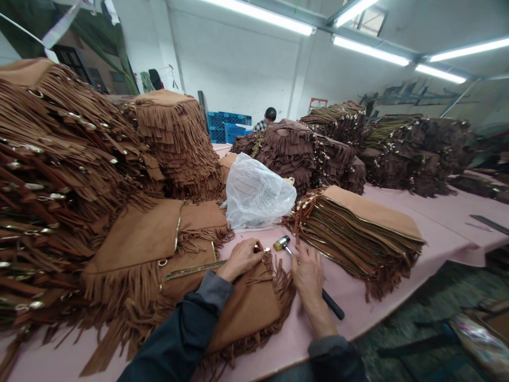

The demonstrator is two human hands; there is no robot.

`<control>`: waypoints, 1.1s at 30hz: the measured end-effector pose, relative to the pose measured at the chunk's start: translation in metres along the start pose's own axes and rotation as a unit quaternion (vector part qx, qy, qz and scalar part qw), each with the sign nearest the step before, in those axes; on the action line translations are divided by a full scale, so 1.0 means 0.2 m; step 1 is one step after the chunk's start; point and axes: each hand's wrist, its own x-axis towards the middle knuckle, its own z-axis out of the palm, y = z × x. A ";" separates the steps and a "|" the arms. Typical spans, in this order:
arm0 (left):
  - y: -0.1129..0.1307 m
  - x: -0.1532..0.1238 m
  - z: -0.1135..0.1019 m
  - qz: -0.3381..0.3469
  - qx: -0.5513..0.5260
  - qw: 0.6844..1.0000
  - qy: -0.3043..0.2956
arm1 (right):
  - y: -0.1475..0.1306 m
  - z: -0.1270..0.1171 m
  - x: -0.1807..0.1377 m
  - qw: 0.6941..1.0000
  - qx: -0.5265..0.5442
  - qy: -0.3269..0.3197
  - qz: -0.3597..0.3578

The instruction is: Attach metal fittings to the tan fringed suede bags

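Observation:
A tan fringed bag (248, 305) with a zipper lies flat on the pink table in front of me. My left hand (244, 260) rests over its upper edge, fingers closed in a pinch on a small metal fitting (266, 249). My right hand (308, 273) lies just right of the bag with its fingers curled. Beneath it passes a hammer (333, 304) with a black handle and a yellow-and-dark head (281, 243). Whether the right fingers grip the shaft or something small is hidden. A narrow brown strap (296, 231) shows at those fingertips.
More tan bags (135, 233) overlap at the left, beside tall fringed piles (175, 143). A crumpled clear plastic bag (258, 191) stands ahead. To the right sits a stack of zippered bags (358, 233). Dark brown piles (288, 151) and another person (267, 119) are farther back.

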 end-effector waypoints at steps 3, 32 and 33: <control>0.00 0.00 0.01 0.000 0.022 1.000 0.009 | 0.09 -0.03 -0.04 0.994 -0.063 -0.092 0.008; -0.04 -0.01 -0.01 -0.012 -0.006 1.000 0.021 | -0.04 -0.10 -0.01 0.978 -0.114 -0.169 -0.031; -0.04 0.00 -0.02 -0.007 -0.038 0.999 0.020 | -0.03 -0.10 0.00 0.981 -0.121 -0.153 -0.021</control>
